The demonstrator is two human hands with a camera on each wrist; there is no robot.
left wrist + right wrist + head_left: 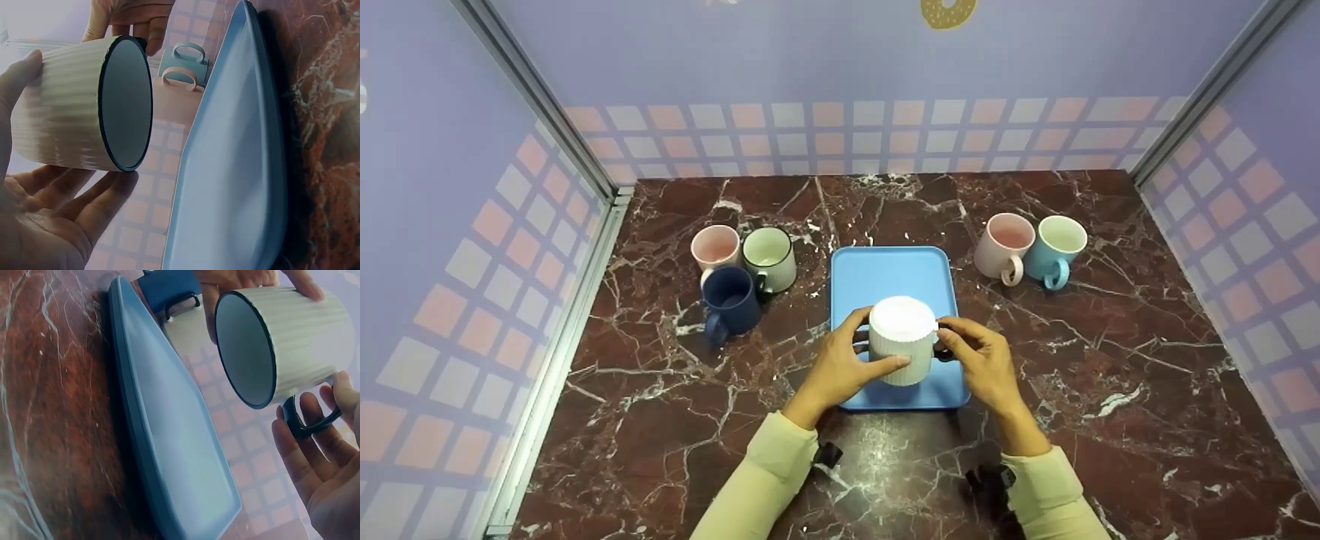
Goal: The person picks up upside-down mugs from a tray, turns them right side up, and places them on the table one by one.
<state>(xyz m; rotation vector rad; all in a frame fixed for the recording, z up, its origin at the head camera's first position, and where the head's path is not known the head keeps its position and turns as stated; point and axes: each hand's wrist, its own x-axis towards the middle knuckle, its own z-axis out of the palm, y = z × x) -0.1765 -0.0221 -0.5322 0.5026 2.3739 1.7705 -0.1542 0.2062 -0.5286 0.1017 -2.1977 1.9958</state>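
Note:
A ribbed cream mug with a black rim and black handle hangs upside down above a blue tray. In both wrist views its mouth faces the tray, with a gap between them. My left hand grips the mug's body, thumb on the near side and fingers round the far side. At the handle, my right hand holds on with thumb and fingers. The right wrist view shows the right fingers curled about the handle.
Left of the tray stand a pink mug, a pale green mug and a dark blue mug, close together. On the right, another pink mug stands beside a light blue mug. Patterned panels enclose the marbled table.

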